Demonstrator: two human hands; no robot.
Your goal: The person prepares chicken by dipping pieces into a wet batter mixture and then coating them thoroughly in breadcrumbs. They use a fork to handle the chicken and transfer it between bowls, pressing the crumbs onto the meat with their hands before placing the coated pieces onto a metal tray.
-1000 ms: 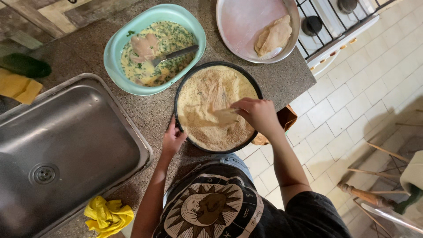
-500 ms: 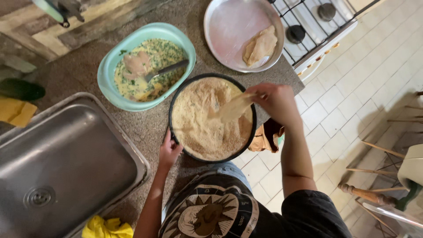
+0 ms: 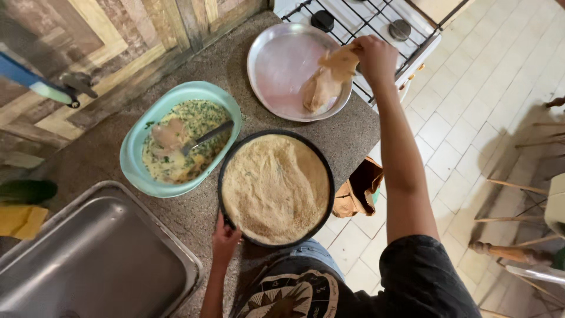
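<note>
Breaded, pale cutlet (image 3: 329,76) pinched at its upper end by the fingers of the right hand (image 3: 375,58), hanging down over the round metal tray (image 3: 276,65); lower end touching the tray's floor near its right rim. Tray at the far right corner of the speckled tabletop (image 3: 106,159), just beside the white stove (image 3: 376,23), right arm stretched across to it.

Left hand (image 3: 225,238) at the near edge of the tabletop, fingers curled over the rim of the black round pan (image 3: 321,171); closed on that rim, thumb side hidden. Pan filled with a level bed of breadcrumbs (image 3: 273,188), sitting between tray and near edge.

Left of the pan, touching or nearly so, a teal bowl (image 3: 132,153) with yellow egg mix flecked with green, a raw cutlet and a fork (image 3: 206,136) lying in it.

Steel sink (image 3: 94,265) set into the near left corner. Yellow cloth (image 3: 20,221) beyond the sink at the left edge. Brown bag (image 3: 356,191) on the tiled floor (image 3: 471,118) beside the tabletop's right edge.
</note>
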